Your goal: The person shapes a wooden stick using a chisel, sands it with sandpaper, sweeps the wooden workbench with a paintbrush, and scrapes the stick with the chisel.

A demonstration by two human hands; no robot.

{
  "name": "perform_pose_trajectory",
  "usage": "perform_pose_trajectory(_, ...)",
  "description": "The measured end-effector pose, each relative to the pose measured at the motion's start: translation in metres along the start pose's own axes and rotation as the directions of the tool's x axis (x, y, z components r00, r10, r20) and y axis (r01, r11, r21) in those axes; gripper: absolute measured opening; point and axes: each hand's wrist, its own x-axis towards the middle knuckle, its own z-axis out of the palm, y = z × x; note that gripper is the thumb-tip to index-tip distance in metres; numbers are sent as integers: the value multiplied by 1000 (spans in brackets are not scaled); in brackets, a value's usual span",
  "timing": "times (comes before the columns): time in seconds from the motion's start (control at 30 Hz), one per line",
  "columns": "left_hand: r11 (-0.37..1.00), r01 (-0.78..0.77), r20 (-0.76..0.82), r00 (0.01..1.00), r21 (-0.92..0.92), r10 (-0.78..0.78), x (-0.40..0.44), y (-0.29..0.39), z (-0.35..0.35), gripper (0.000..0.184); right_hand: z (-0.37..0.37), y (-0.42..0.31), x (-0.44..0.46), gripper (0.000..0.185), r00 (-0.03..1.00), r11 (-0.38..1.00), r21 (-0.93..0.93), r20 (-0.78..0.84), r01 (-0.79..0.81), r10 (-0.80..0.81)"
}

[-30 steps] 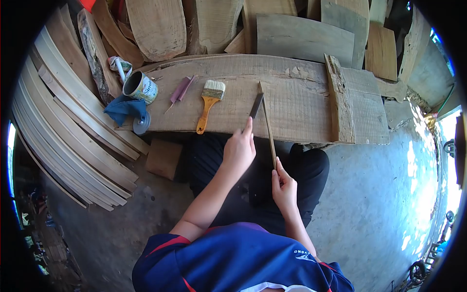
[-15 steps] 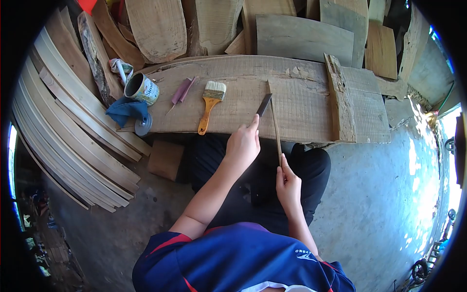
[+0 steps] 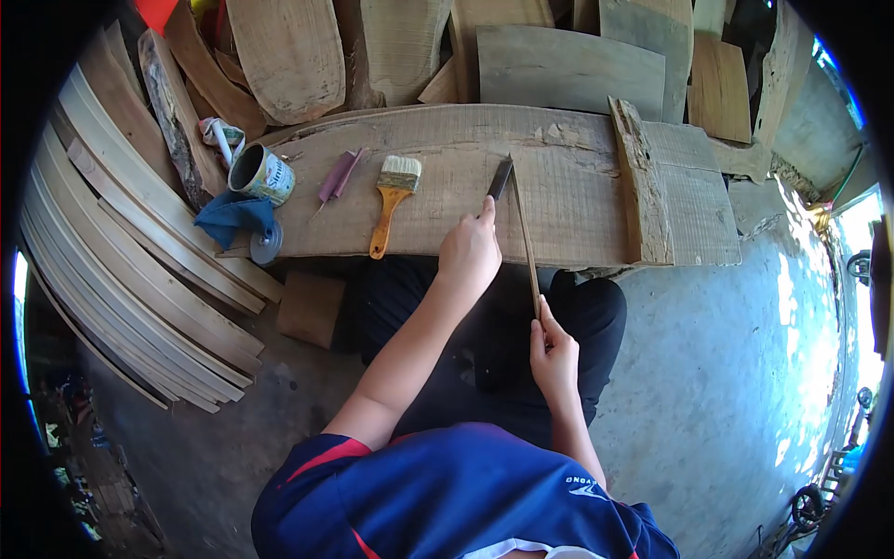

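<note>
My left hand [image 3: 470, 250] is closed around a dark, flat, narrow strip [image 3: 501, 179], index finger stretched along it. What kind of tool the strip is, I cannot tell; its lower part is hidden in the hand. It lies against the far end of a thin wooden stick [image 3: 523, 224]. The near end of that stick is gripped by my right hand [image 3: 555, 359], and its tip is over the wooden plank [image 3: 573, 219]. Left of my left hand, a paintbrush [image 3: 395, 197] with a yellow handle rests on the plank, beside a folded purplish piece [image 3: 339, 177].
At the plank's left end are a tin can [image 3: 264, 175], a blue cloth [image 3: 235, 216] and a clear disc [image 3: 266, 242]. A rough wood strip [image 3: 641, 186] crosses its right side. Long wooden slats [image 3: 140, 270] lie left; boards [image 3: 568, 70] lean behind.
My left hand and the dark strip have moved up along the stick toward its tip. My right hand still grips the near end. The whole view has shifted slightly.
</note>
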Motion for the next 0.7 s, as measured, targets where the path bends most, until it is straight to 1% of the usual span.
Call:
perform_pose_trajectory(0.03,1000,3,30,1000,5,-3,-6,1,-4,38,-1,-2,1,40,1000,1000,2,4,0,0)
perform_pose_trajectory(0.13,1000,-9,57,998,-2,9,-16,3,-11,38,3,7,2,40,1000,999,-25,9,27,-26)
perform_pose_trajectory(0.23,999,11,42,999,-39,-9,-2,1,-6,38,1,1,-2,39,1000,1000,-28,20,2,-2)
perform_pose_trajectory(0.27,999,10,45,999,-38,-8,3,-1,-1,38,1,3,-1,39,1000,1000,18,14,-17,16)
perform_pose_trajectory(0.3,999,-23,40,999,-31,24,7,-4,3,39,1,6,1,38,999,997,64,7,-34,34)
perform_pose_trajectory(0.33,998,-56,34,998,-23,57,9,-6,6,40,-1,9,3,38,999,998,58,19,-35,34)
perform_pose_trajectory(0.37,998,-58,34,998,-23,59,6,-3,3,40,-1,10,3,38,999,998,59,17,-36,35)
perform_pose_trajectory(0.43,999,-31,97,995,22,29,-6,4,-4,41,-2,11,4,39,997,996,64,49,-60,57)
perform_pose_trajectory(0.57,999,-13,104,995,35,9,-9,6,3,42,2,8,-1,40,998,998,49,41,-39,37)
perform_pose_trajectory(0.63,1000,-13,-5,1000,1,13,5,0,12,39,5,6,-4,40,1000,1000,22,-2,5,-5)
perform_pose_trajectory(0.7,1000,-22,-36,999,16,22,13,-2,13,39,5,7,-10,41,1000,1000,5,-6,10,-10)
